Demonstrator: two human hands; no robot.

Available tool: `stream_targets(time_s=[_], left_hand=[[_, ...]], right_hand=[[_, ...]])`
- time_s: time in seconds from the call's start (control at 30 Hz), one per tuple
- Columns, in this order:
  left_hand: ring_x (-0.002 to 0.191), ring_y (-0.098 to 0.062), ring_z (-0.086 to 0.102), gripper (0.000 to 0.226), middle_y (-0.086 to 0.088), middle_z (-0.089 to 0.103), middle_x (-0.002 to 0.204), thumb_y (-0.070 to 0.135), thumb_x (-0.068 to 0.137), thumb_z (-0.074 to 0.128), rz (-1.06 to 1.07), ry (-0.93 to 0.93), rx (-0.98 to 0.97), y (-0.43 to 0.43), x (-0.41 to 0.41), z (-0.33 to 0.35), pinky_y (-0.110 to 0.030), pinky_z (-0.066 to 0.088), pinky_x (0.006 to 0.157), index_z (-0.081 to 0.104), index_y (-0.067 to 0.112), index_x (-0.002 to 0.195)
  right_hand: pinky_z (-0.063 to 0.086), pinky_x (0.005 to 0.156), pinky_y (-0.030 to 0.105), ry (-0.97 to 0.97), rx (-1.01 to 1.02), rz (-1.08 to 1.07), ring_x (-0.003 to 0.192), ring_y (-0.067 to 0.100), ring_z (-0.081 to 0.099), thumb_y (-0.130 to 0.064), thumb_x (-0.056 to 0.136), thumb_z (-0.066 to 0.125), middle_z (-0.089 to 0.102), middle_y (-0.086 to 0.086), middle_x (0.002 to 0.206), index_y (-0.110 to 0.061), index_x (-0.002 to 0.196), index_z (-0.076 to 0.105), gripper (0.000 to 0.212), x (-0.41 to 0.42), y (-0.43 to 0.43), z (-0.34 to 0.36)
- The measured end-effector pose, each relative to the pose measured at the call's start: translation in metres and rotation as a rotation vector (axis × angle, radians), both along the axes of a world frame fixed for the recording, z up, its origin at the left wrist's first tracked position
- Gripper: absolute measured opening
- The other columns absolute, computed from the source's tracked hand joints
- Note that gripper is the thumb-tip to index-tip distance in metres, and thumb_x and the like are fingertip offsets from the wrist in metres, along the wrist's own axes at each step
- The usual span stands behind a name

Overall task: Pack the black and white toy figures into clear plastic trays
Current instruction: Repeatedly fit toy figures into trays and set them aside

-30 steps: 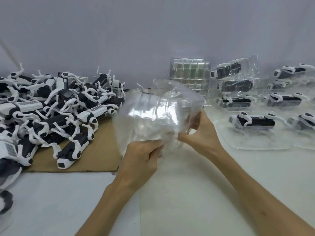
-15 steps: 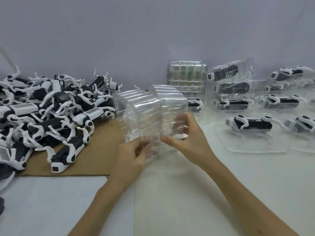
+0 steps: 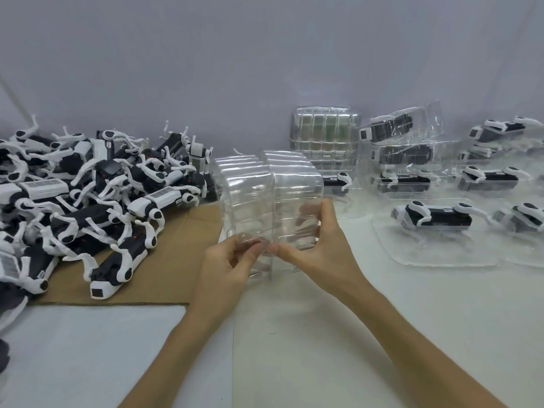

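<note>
I hold a clear plastic tray [image 3: 266, 198] upright in mid-table, its two ribbed halves standing side by side. My left hand [image 3: 228, 269] pinches the lower edge of the left half. My right hand [image 3: 319, 248] grips the right half, thumb in front and fingers behind. A heap of black and white toy figures [image 3: 88, 195] lies at the left, partly on brown cardboard [image 3: 164, 275]. One figure [image 3: 117, 269] lies nearest at the heap's front edge. No figure is inside the tray I hold.
A stack of empty clear trays [image 3: 325, 139] stands at the back centre. To the right sit several figures in open trays [image 3: 435, 219] and closed packs [image 3: 400, 154]. The white table [image 3: 323, 334] runs in front of me.
The tray turned from a tilted, sideways bundle to standing upright with its two halves apart. Both hands shifted to its lower edge, and the view moved slightly right.
</note>
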State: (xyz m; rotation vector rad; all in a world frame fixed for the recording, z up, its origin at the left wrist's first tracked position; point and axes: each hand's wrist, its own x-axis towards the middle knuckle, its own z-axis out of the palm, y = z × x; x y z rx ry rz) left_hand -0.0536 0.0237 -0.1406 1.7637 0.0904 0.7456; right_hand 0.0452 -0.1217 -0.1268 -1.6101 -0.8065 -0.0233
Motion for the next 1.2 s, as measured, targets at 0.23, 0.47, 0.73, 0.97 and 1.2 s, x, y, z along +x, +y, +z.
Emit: stream_targets(time_s=[0.23,0.47,0.73,0.97,1.2], left_hand=[[0.096,-0.005,0.070,0.023,0.016,0.075,0.097,0.016,0.092,0.051,-0.049,0.055,0.132,-0.001,0.001,-0.003,-0.016,0.051,0.084,0.069,0.030,0.095],[0.091,-0.017,0.074,0.019,-0.001,0.077,0.094,0.027,0.096,0.053,0.018,-0.035,-0.152,0.000,0.002,0.001,-0.019,0.055,0.078,0.069,0.017,0.098],[0.061,-0.019,0.073,0.022,-0.009,0.075,0.071,0.029,0.083,0.060,0.123,-0.148,-0.563,0.011,-0.001,0.018,-0.024,0.058,0.053,0.064,0.007,0.085],[0.067,-0.024,0.073,0.029,-0.006,0.076,0.076,0.034,0.085,0.056,0.223,-0.182,-0.719,0.010,0.002,0.016,-0.044,0.062,0.064,0.073,0.012,0.077],[0.057,-0.029,0.067,0.025,-0.010,0.065,0.065,0.031,0.081,0.056,0.127,-0.144,-0.987,0.008,0.014,0.000,-0.047,0.058,0.044,0.064,0.007,0.081]], right_hand=[[0.053,0.075,0.018,-0.007,-0.032,0.000,0.100,0.002,0.060,-0.060,0.063,0.084,0.050,-0.031,0.110,-0.045,0.115,0.040,0.070,0.001,0.000,-0.002],[0.058,0.075,0.026,0.203,0.165,0.036,0.087,0.014,0.072,-0.026,0.073,0.088,0.068,-0.006,0.102,-0.030,0.110,0.059,0.047,0.010,-0.004,0.004],[0.056,0.072,0.023,0.149,0.183,-0.052,0.082,0.013,0.071,-0.012,0.083,0.079,0.073,-0.007,0.098,-0.024,0.111,0.064,0.034,0.015,-0.017,0.019],[0.052,0.083,0.022,-0.403,-0.017,-0.151,0.089,0.008,0.066,-0.011,0.084,0.077,0.066,-0.006,0.105,-0.017,0.129,0.059,0.049,0.042,0.004,0.086],[0.043,0.105,0.046,-0.870,-0.396,-0.393,0.103,0.022,0.062,-0.004,0.086,0.072,0.062,0.009,0.119,-0.014,0.140,0.050,0.059,0.144,0.045,0.163]])
